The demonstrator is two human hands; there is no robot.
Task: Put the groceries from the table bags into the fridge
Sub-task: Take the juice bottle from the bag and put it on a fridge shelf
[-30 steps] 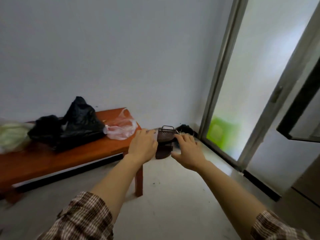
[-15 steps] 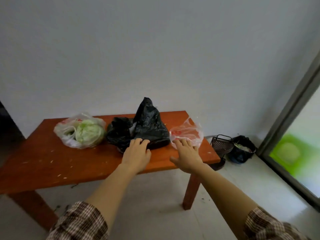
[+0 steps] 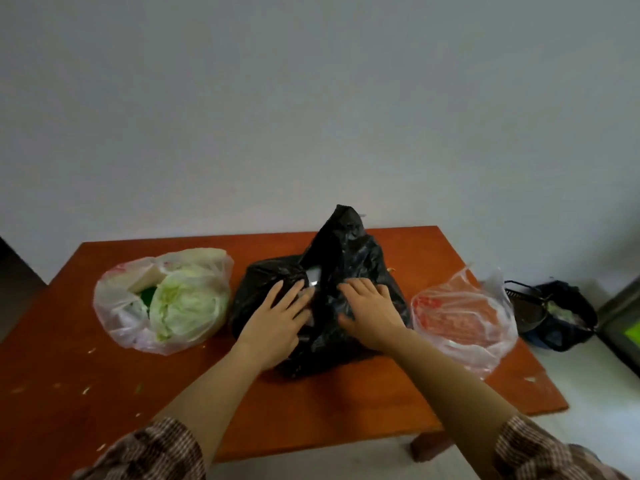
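Count: three bags on the worktop [image 3: 311,403], two hands, and one cabbage [image 3: 187,303].
- One black bag [image 3: 349,247], directly under the fingers. Whether its left lobe is a separate bag cannot be told.
- One clear bag [image 3: 114,306] holding the cabbage, left of the left hand's fingers and just beside the black bag.
- One clear bag with red print [image 3: 464,313], right of the right hand's fingers. Its contents are not legible.

Surface and room: the worktop is orange-brown wood with small pale scraps on it, standing against a plain grey wall [image 3: 311,116]. On the pale floor [image 3: 588,393], beyond the worktop's right end, stand a dark basket [image 3: 523,303] and a dark floor bag [image 3: 568,317].

Left hand [image 3: 277,320]: fingers [image 3: 291,296] straight and spread, lying flat on the black bag's left side and gripping nothing.
Right hand [image 3: 370,313]: fingers [image 3: 363,289] extended, barely bent, resting on the bag's middle with the thumb out, holding nothing.
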